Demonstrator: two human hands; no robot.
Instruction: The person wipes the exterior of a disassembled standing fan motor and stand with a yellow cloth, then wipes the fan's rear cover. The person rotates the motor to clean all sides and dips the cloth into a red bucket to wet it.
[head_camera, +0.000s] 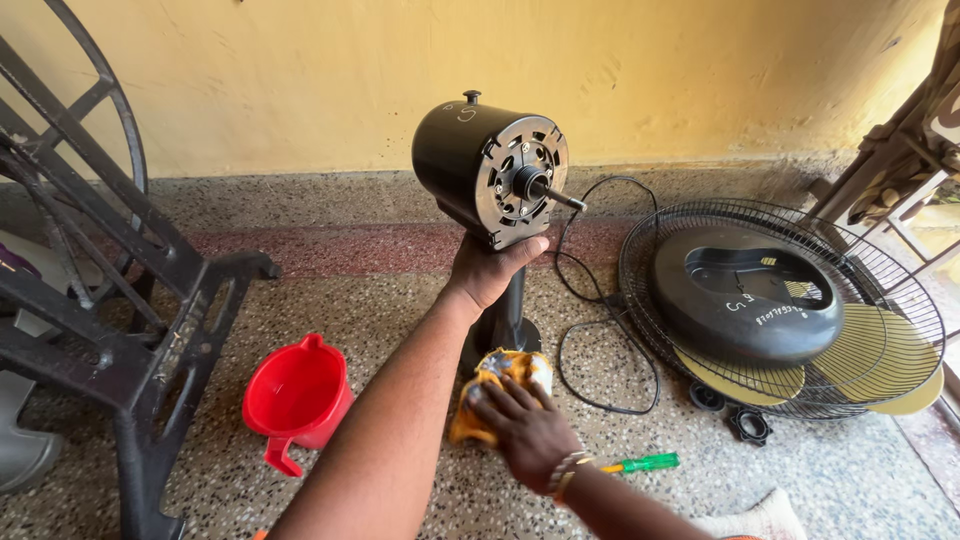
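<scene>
A black fan motor with a bare shaft stands tilted on a short black column on the speckled floor. My left hand grips the neck just under the motor. My right hand, with a bangle at the wrist, presses a yellow cloth against the foot of the column. The foot itself is mostly hidden by the cloth and my hand.
A red plastic jug lies left of my arm. A green-handled screwdriver lies by my right wrist. To the right are a wire fan guard, a black cover, yellow blades, a black cable and black nuts. A black metal frame stands at left.
</scene>
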